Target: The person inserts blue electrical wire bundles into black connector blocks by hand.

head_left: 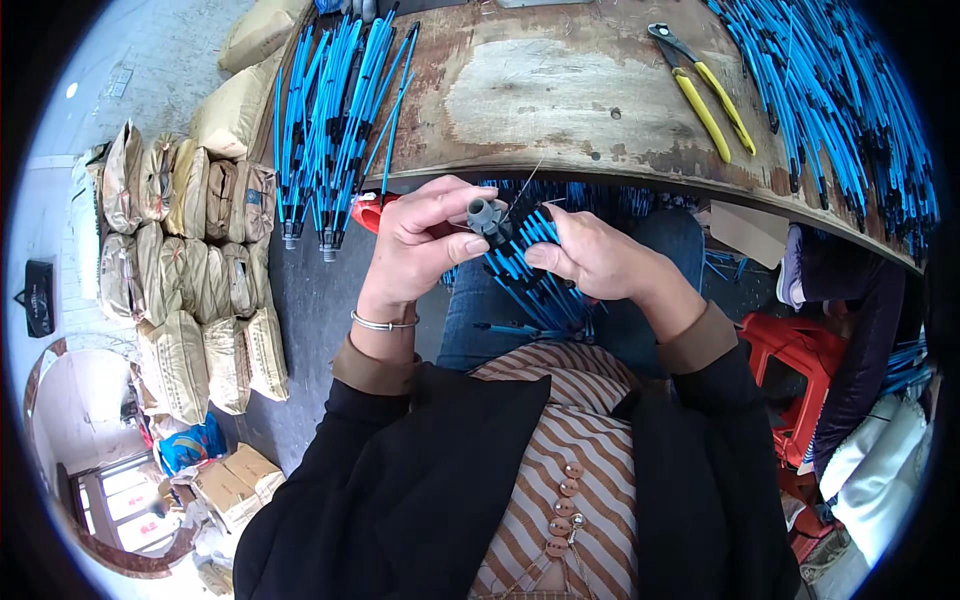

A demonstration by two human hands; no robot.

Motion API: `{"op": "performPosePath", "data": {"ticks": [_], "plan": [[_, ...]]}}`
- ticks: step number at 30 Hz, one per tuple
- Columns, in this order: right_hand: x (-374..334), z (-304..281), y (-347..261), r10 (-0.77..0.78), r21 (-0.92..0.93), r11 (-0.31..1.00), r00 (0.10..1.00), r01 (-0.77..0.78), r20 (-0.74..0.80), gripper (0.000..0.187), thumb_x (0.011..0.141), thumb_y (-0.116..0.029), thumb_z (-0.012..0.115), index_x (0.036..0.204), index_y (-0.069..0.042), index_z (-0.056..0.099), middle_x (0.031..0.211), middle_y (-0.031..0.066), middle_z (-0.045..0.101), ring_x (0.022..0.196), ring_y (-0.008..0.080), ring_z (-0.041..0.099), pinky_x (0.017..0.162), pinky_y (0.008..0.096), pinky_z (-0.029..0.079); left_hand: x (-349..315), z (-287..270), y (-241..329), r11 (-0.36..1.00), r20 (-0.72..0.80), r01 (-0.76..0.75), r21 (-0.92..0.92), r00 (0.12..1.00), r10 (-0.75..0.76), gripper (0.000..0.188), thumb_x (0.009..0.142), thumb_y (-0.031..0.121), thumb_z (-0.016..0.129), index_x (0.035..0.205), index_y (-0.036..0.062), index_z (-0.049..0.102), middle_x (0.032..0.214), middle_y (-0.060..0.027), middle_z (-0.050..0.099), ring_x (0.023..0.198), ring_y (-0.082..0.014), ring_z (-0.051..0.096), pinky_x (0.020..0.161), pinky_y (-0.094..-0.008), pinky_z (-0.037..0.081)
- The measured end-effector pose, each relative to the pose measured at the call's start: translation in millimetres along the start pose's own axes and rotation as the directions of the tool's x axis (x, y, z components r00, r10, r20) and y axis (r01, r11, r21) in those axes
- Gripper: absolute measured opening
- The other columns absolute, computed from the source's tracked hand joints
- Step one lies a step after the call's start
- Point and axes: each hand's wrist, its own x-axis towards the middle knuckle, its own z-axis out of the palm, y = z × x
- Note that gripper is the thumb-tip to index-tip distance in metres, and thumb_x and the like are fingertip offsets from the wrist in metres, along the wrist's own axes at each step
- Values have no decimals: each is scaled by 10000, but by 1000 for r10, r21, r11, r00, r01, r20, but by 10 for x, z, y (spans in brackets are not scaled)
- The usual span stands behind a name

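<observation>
Above my lap, at the table's front edge, my left hand [425, 235] is closed, thumb and fingers pinching a dark grey plastic fitting [486, 216] with a round hollow end. Opposite it, my right hand [605, 258] closes round thin blue rods [520, 258] with black ends, which fan down from the fitting toward my lap. A thin wire [524, 186] sticks up between both hands. How the rods join the fitting is hidden by my fingers.
The worn wooden table [540, 100] bears yellow-handled pliers [704, 95], a large pile of blue rods [840, 100] at right, and finished-looking rod bundles [335, 120] overhanging at left. Stacked brown sacks [190, 270] stand left; a red plastic stool [785, 370] and another person's dark-clothed leg [860, 350] are right.
</observation>
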Motion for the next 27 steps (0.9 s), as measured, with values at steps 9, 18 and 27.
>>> {"op": "performPosePath", "data": {"ticks": [9, 18, 27], "plan": [[0, 17, 17, -46, -8, 999, 996, 47, 70, 304, 899, -256, 492, 954, 39, 444, 674, 200, 541, 638, 368, 548, 579, 396, 422, 10, -48, 11, 996, 134, -94, 9, 987, 92, 391, 705, 31, 712, 1077, -13, 599, 903, -49, 600, 792, -95, 557, 686, -206, 450], [-48, 17, 13, -44, -114, 993, 997, 37, -63, 367, 883, -278, 509, 881, 84, 452, 696, 271, 543, 704, 429, 549, 603, 440, 429, -7, 151, 41, 940, -89, 147, -309, 979, -182, 335, 731, 18, 692, 1042, -33, 580, 932, -86, 614, 770, -108, 583, 645, -214, 479], [-61, -81, -33, -12, 48, 999, 998, 9, 69, 322, 882, -263, 506, 919, 54, 462, 709, 239, 556, 698, 393, 558, 623, 410, 432, 22, 153, -14, 964, -21, 12, -266, 1000, -18, 338, 707, -36, 696, 1027, -39, 587, 899, -78, 609, 697, -90, 566, 572, -192, 462]]}}
